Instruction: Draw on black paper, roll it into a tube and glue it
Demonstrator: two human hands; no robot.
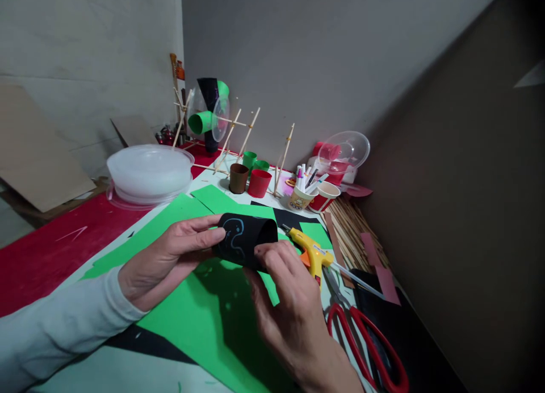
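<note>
Between my two hands is a black paper tube point(240, 242) with a pale blue line drawing on its side. My left hand point(170, 254) pinches its left end, thumb in front. At the right, open end, my right hand point(285, 291) grips the rim, with fingertips at the edge. Under the tube lie sheets of green paper point(200, 319). Just right of my right hand rests a yellow glue gun point(314, 251) with a glue stick in its back. Nearer to me are red-handled scissors point(366, 342), partly behind my right forearm.
Behind stand brown point(238, 179), red point(259, 184) and green paper cups among stick frames point(283, 160). Clear plastic tubs point(149, 174) are stacked at left. A pen cup point(300, 199), wooden sticks point(353, 228) and pink paper strips point(378, 268) lie to the right, near the wall.
</note>
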